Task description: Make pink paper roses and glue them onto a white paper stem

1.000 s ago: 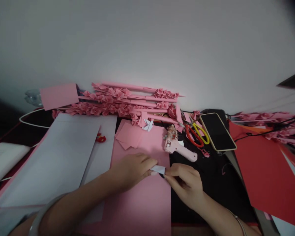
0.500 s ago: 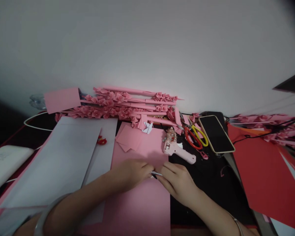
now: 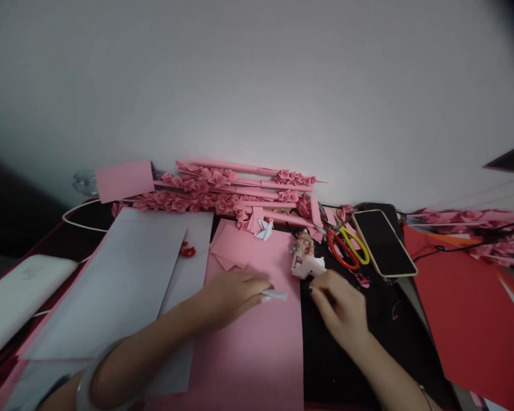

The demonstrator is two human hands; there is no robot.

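Over the pink paper sheet (image 3: 257, 359), my left hand (image 3: 235, 294) pinches a small folded piece of white paper (image 3: 276, 294) between thumb and fingers. The paper's free end points right. My right hand (image 3: 342, 305) has its fingers curled at the handle of a pale pink glue gun (image 3: 303, 265); the handle's end is hidden by the hand. The gun's crusted nozzle end points away from me. Behind my left hand lie small pink paper squares (image 3: 231, 245) and a white folded paper piece (image 3: 264, 229).
Red scissors (image 3: 341, 251) with a yellow handle and a phone (image 3: 385, 242) lie right of the gun. Pink paper flowers (image 3: 205, 197) line the wall. White sheets (image 3: 111, 285) and a white device (image 3: 29, 291) are at left, red paper (image 3: 466, 308) at right.
My right hand has left the white paper and moved right to the glue gun's handle. My left hand keeps the paper. The whole view has shifted slightly.
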